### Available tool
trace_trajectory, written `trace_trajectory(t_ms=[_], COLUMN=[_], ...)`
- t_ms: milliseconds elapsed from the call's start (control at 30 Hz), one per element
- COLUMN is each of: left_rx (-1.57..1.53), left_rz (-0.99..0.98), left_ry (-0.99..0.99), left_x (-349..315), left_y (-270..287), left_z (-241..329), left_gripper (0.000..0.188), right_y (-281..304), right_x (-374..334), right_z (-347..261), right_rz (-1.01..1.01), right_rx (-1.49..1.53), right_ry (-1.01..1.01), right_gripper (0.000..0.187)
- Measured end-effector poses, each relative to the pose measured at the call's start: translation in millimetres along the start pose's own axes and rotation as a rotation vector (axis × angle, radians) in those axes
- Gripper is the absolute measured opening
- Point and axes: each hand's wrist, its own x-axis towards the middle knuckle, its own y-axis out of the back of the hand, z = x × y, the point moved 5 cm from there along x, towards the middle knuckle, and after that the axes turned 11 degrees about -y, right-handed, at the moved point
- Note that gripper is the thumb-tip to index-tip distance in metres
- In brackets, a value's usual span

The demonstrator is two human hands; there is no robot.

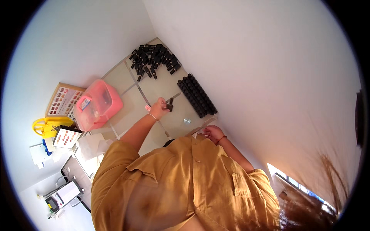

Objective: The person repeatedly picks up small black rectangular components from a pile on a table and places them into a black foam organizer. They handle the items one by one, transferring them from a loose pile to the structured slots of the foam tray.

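Over the middle of the tiled tabletop (152, 129), my left hand (158, 109) is closed around a small black nail polish bottle (170, 104). That bottle is tilted, with part of it sticking out past my fingertips. My right hand (213, 133) is at the near table edge, close to my shirt front. Its fingers are loosely bent and apart, and I see nothing held in them. Ahead and to the right, several black bottles stand in tight rows (197, 95) along the wall. A loose heap of similar black bottles (150, 57) lies in the far corner, some tipped over.
A pink clear-sided plastic case (101, 104) stands on the left of the table. Beside it are a colour swatch board (63, 101), a yellow bag (50, 128) and a framed swatch card (67, 137). Walls (246, 61) border the far and right sides. A small shiny disc (187, 121) lies near my right hand.
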Motion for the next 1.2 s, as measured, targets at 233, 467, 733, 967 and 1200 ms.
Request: trace_trajectory(t_ms=[233,467,733,967,1200], left_rx=[-0.017,0.002,0.097,0.109,-0.014], left_rz=[-0.095,-0.105,-0.097,-0.214,-0.225], left_ry=[-0.233,-0.296,-0.422,-0.341,-0.145], left_x=[-35.5,-32.2,-32.6,-26.8,-28.3], left_y=[-75.9,-94.0,-110.6,-136.8,-141.4], left_z=[35.0,44.6,57.3,63.6,78.4], left_gripper=[0.032,0.028,0.029,0.033,0.032], right_y=[-32.1,-38.5,-35.1,-42.4,-37.5], right_x=[-9.5,-10.1,-7.9,-7.9,-11.2], right_z=[-0.9,5.2,12.0,12.6,9.1], right_rz=[-0.098,-0.083,-0.113,-0.185,-0.213], right_rx=[-0.28,-0.291,-0.258,-0.152,-0.068], right_ry=[0.057,0.067,0.094,0.074,0.129], right_gripper=[0.025,0.023,0.031,0.045,0.058])
